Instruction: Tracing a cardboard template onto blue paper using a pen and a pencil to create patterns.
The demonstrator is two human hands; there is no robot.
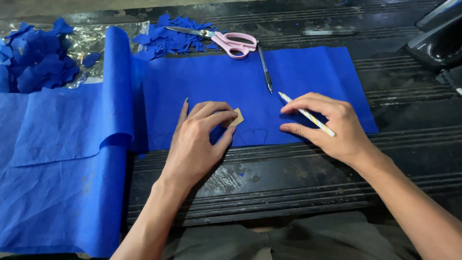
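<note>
L hand (199,132) lies palm-down on the blue fabric sheet (298,77), fingers curled, thumb & index pinching a small tan cardboard template (236,117) flat against it, near the sheet's front edge. R hand (327,125) rests beside it w/ wrist angled in, grasping a striped pencil (308,114), tip pointing up-left, off the template. Pink-handled scissors (226,41) & a dark pen (265,70) lie further back. Blue scraps (36,55) at far left on the dark tabletop (288,178).
</note>
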